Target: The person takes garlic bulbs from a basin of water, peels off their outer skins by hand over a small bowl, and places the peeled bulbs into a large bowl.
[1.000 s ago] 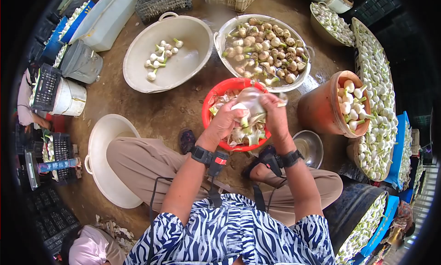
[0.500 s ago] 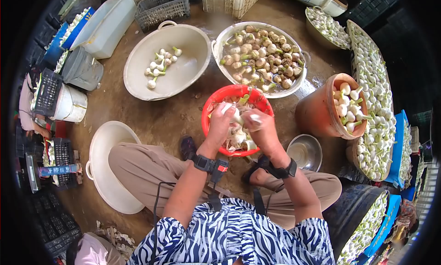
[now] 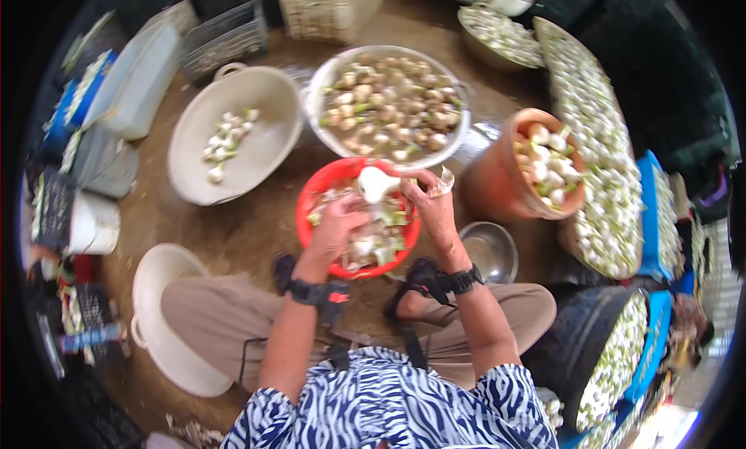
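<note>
Over a red basin (image 3: 305,208) of peelings and stem scraps, a white peeled garlic bulb (image 3: 376,184) hangs with its stem toward my right hand (image 3: 432,208). That hand pinches the bulb's stem, and a strip of loose skin (image 3: 443,183) sticks up beside its fingers. My left hand (image 3: 339,225) is just below and left of the bulb, its fingers curled; the bulb appears apart from it. Whether anything lies in the left fingers is hidden by blur.
Peeled bulbs lie in a pale basin (image 3: 268,150) at the left. Unpeeled bulbs soak in a basin (image 3: 318,137) ahead. An orange bucket (image 3: 489,177) of white bulbs and a metal bowl (image 3: 509,258) stand right. An empty-looking basin (image 3: 155,309) sits beside my left knee.
The view has turned to the right. My hands have moved apart, and the white bulb now shows plainly, held by the right hand.
</note>
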`<state>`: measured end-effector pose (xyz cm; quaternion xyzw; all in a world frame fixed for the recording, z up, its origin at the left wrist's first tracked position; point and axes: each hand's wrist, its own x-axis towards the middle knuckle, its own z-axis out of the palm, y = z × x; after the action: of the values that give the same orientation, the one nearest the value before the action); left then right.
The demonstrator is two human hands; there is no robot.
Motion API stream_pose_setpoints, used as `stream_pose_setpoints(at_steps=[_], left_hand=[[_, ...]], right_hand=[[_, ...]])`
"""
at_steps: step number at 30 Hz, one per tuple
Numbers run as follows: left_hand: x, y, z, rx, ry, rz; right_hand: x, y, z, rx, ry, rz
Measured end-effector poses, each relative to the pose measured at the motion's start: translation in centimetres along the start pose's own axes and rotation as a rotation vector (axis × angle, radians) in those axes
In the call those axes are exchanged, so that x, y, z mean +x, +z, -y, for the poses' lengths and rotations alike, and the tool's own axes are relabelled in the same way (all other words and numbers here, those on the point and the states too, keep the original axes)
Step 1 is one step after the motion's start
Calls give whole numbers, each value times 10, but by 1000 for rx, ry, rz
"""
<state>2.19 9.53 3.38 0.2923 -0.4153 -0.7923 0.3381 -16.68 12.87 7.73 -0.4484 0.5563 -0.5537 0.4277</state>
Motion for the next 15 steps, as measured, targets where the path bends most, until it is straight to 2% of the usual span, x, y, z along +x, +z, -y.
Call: stream_pose_setpoints(at_steps=[1, 2, 3, 4, 5, 6, 7, 8, 10, 11, 12, 13, 14, 15], left_hand=[[-3, 7, -8, 0, -55, -25], [-5, 8, -13, 4, -106, -66], [0, 1, -9, 92, -121, -86], [7, -1, -2, 86, -123, -97], [14, -4, 4, 419, 50, -88], [17, -7, 7, 758, 212, -79], [15, -6, 2, 987, 275, -84], [13, -7, 3, 988, 260, -105], [10, -11, 5, 1195, 291, -200], [8, -15, 4, 1254, 263, -150], [6, -18, 5, 1261, 245, -160], [3, -19, 6, 1329, 165, -175], [2, -22, 6, 1394, 85, -187], [0, -26, 6, 1430, 48, -172]], right_hand=[[2, -19, 5, 32, -5, -73], [2, -36, 20, 141, -9, -221], [6, -61, 31, 79, -64, -394], [12, -87, 42, 151, -95, -507], [28, -126, 21, -66, -317, -618], [30, -139, 38, 251, -244, -636], [36, -165, 37, 2, -265, -709], [42, -184, 36, -254, -293, -775], [47, -183, 33, -235, -188, -694], [47, -160, 27, -241, -168, -638], [48, -135, 20, -212, -88, -445], [46, -127, -14, 203, 77, -86], [44, -90, -23, -604, -44, 32], [31, -55, -31, -743, -32, 337]])
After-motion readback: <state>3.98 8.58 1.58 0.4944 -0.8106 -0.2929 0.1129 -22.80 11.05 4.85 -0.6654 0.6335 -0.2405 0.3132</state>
